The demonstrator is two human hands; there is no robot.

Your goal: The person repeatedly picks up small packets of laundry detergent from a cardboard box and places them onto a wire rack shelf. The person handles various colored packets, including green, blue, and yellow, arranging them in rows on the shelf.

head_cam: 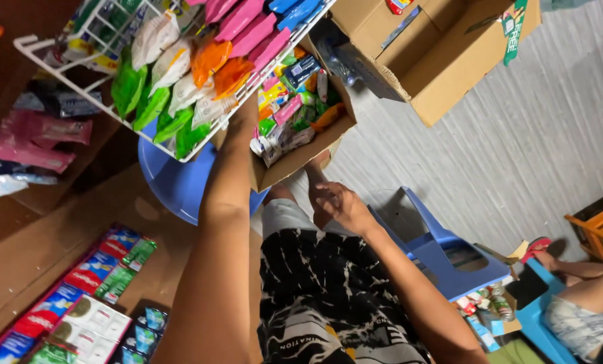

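- Left hand [242, 116] reaches up into the open brown cardboard box of small mixed snack packets [294, 158], but its fingers sit behind the white wire rack's edge, so I can't tell if that grip is spread or closed on anything.
- That box is soft-cornered corrugated card, tilted, crammed with glossy little wrappers in pink, green, yellow and blue. It rests on the round blue plastic stool [173, 185], half over the stool's rim.
- Right hand [338, 202] is down by the box's lower corner, just above the lap. Fingers curled loosely inward, nothing visibly pinched in that grip.
- The white wire rack [28, 47] slants across the top, holding crinkly hanging pouches in green, white, orange and pink. Its lower edge overlaps the box opening and pretty much crowds the left hand.
- A second, larger plain cardboard box [443, 67] with open flaps sits just behind the first one, top right.
- Lower left, rows of flat red, green and blue sachet packs [79, 290] lie on the brown tabletop [32, 249].
- To the right, a blue plastic chair [443, 259] lies tipped over on the grey wood-grain floor [537, 148], near the right forearm.
- Another person's bare legs [588, 283] show at the far right edge, well apart from both hands.
- Most open room is the bare floor stretch right of the boxes.
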